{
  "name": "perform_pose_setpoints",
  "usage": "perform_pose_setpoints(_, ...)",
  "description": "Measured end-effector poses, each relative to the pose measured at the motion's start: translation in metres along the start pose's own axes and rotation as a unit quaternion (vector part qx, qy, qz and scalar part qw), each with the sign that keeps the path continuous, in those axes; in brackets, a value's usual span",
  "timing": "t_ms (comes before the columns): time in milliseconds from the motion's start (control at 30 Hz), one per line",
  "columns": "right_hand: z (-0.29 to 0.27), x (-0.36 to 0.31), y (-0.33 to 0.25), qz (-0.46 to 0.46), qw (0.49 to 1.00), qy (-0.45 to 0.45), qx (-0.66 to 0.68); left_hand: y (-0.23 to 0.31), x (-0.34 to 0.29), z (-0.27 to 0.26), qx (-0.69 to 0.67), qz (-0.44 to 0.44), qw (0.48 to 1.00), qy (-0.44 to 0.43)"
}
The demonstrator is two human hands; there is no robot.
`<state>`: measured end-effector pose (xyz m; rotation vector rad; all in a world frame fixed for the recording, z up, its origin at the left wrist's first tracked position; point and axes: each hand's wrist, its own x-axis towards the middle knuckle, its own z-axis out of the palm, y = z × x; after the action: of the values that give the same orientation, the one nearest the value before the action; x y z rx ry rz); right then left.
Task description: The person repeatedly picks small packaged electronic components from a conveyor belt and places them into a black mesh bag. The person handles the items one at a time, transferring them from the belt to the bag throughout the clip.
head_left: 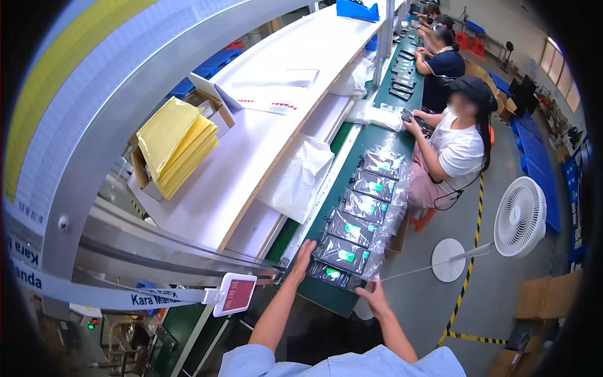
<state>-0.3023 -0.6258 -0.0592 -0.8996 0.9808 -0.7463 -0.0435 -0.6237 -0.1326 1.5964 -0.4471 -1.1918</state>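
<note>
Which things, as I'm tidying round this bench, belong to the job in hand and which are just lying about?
Seemingly in the job:
clear-bagged dark devices, in a row
green bench under them
left hand and right hand, at the row's near end

Seemingly lying about:
yellow packets
white fan
cardboard at far right

I see the left forearm (275,317) and right forearm (397,336) stretched forward, bare. The left hand (303,259) points ahead; the right hand (377,300) (held closer in) extends its thumb inward.
</note>
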Motion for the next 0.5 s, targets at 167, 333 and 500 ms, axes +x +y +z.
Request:
perform_pose_setpoints(167, -0.023, 0.058, -0.001, 0.126, 0.979, -0.099, 0.130, 0.056, 0.005, 0.022, 0.110, -0.070, 0.978, -0.160)
perform_pose_setpoints(333, -0.005, 0.060, -0.005, 0.161, 0.979, -0.086, 0.089, 0.067, -0.001, 0.026, 0.166, -0.094, 0.970, -0.150)
perform_pose_setpoints(500, -0.003, 0.063, 0.001, 0.161, 0.972, -0.103, 0.138, 0.026, 0.004, 0.017, 0.123, -0.084, 0.976, -0.161)
